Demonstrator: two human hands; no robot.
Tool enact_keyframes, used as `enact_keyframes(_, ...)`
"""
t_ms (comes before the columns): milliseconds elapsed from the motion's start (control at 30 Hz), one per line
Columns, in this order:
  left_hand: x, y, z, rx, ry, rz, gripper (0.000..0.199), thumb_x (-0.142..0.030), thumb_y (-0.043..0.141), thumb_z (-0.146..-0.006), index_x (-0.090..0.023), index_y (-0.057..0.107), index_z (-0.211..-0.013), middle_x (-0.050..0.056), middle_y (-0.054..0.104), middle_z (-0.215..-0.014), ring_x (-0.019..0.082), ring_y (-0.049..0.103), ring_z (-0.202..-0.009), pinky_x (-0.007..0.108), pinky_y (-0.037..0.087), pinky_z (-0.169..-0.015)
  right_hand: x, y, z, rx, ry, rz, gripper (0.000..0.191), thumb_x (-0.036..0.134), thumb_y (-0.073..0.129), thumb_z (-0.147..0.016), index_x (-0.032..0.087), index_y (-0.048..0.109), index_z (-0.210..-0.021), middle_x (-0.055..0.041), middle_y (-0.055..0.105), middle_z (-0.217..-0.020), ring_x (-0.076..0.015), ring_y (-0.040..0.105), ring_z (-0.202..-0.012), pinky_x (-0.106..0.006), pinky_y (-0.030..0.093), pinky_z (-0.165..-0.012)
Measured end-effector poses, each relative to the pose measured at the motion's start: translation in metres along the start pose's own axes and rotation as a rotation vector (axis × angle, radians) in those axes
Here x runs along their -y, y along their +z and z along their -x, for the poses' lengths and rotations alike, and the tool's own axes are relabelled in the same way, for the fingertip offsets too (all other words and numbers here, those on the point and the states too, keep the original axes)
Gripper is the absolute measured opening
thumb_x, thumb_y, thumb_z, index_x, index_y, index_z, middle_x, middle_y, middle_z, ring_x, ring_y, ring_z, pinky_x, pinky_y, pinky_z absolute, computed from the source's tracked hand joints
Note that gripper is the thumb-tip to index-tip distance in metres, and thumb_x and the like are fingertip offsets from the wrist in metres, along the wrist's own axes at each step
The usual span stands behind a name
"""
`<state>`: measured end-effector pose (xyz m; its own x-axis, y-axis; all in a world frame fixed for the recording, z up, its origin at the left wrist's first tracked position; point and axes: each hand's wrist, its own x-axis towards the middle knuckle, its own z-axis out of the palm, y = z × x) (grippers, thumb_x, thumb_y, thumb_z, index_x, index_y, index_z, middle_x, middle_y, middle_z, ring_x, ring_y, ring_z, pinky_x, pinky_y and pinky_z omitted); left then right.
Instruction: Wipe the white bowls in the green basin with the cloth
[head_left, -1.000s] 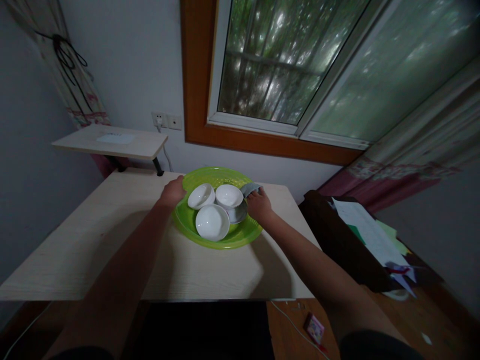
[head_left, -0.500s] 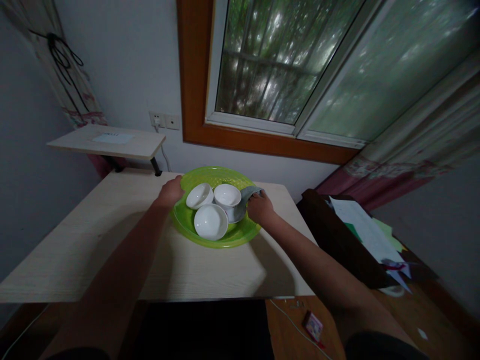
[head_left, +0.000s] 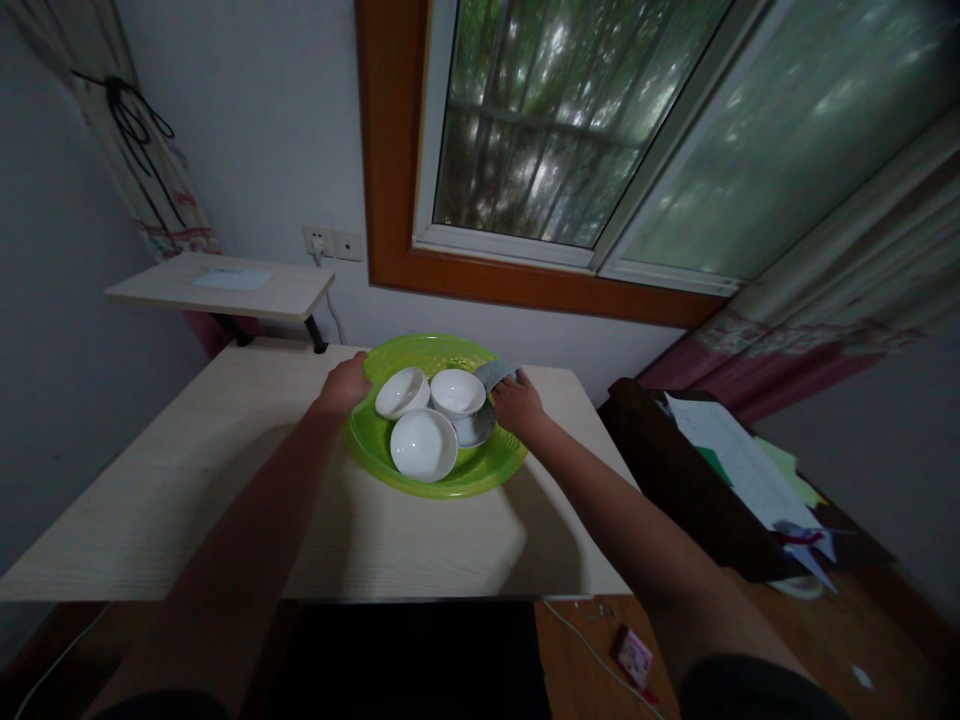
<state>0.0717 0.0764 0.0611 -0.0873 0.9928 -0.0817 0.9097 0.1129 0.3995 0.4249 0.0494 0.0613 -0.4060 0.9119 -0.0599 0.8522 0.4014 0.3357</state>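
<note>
A green plastic basin (head_left: 442, 488) rests on the pale wooden table, with white bowls in it. One bowl (head_left: 403, 392) leans at the left, another (head_left: 458, 393) sits further back, and a third (head_left: 424, 445) lies in front. Partly covered by them is a greyish-white dish (head_left: 475, 428) on the right. My left hand (head_left: 346, 385) is closed on the basin's left rim. At the right rim, my right hand (head_left: 519, 402) is closed on a grey cloth (head_left: 495, 374), which spreads over the basin's edge. Its fingertips are partly hidden.
A small raised shelf (head_left: 225, 285) with a paper on it stands at the table's back left. Behind the table are a wall socket (head_left: 332, 243) and a window. To the right, a dark brown box (head_left: 675, 470) holds papers. A small pink box (head_left: 634, 655) lies on the floor.
My right hand has shifted the grey cloth up and back along the basin's right rim, baring more of the dish. My left hand stays on the left rim.
</note>
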Motion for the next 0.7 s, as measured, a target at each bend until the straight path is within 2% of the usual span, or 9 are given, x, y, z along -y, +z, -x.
enact_keyframes(200,0.001,0.001,-0.001,-0.004,0.000,-0.011,0.057,-0.023,0.066,-0.099,-0.019,0.062,-0.156,0.023,0.077,-0.144,0.035,0.076,-0.131,0.038,0.057,-0.101,0.008,-0.008,0.026,0.085,0.011,0.002,0.041,0.024,0.051,-0.111,0.013,0.090,-0.121,-0.0242,0.084,-0.130,-0.0385,0.074,-0.132,-0.059,0.034,-0.132)
enact_keyframes(300,0.000,0.001,0.000,-0.004,-0.001,-0.011,0.058,-0.021,0.066,-0.099,-0.020,0.061,-0.156,0.023,0.077,-0.144,0.035,0.076,-0.131,0.038,0.057,-0.101,0.009,-0.020,0.037,0.134,-0.009,0.015,0.043,0.033,0.053,-0.113,0.013,0.091,-0.115,-0.0247,0.086,-0.119,-0.0376,0.079,-0.123,-0.054,0.042,-0.127)
enact_keyframes(400,-0.001,0.000,0.001,-0.003,0.011,0.000,0.058,-0.021,0.068,-0.098,-0.022,0.062,-0.155,0.020,0.078,-0.144,0.033,0.075,-0.132,0.036,0.057,-0.101,0.001,-0.034,0.043,0.187,-0.040,-0.023,0.047,0.041,0.051,-0.117,0.016,0.091,-0.113,-0.0210,0.088,-0.115,-0.0337,0.082,-0.113,-0.043,0.054,-0.108)
enact_keyframes(500,-0.001,0.000,0.001,-0.011,0.028,0.002,0.056,-0.021,0.067,-0.098,-0.022,0.063,-0.154,0.019,0.078,-0.145,0.032,0.075,-0.134,0.034,0.056,-0.103,-0.014,-0.038,0.042,0.214,-0.091,-0.121,0.041,0.038,0.052,-0.117,0.023,0.090,-0.113,-0.0126,0.089,-0.118,-0.0280,0.082,-0.107,-0.035,0.055,-0.092)
enact_keyframes(600,0.000,0.001,-0.001,-0.009,0.026,0.000,0.056,-0.021,0.067,-0.098,-0.022,0.064,-0.154,0.018,0.078,-0.145,0.032,0.075,-0.133,0.034,0.056,-0.102,-0.027,-0.031,0.036,0.144,-0.139,-0.153,0.033,0.030,0.055,-0.116,0.026,0.088,-0.118,-0.0084,0.086,-0.129,-0.0255,0.078,-0.117,-0.033,0.052,-0.097)
enact_keyframes(700,0.000,0.002,-0.001,-0.006,0.020,-0.001,0.058,-0.021,0.067,-0.097,-0.021,0.063,-0.155,0.019,0.078,-0.144,0.033,0.076,-0.132,0.035,0.056,-0.101,-0.032,-0.019,0.026,0.097,-0.103,-0.077,0.032,0.031,0.056,-0.114,0.024,0.088,-0.118,-0.0113,0.082,-0.140,-0.0305,0.071,-0.131,-0.039,0.049,-0.108)
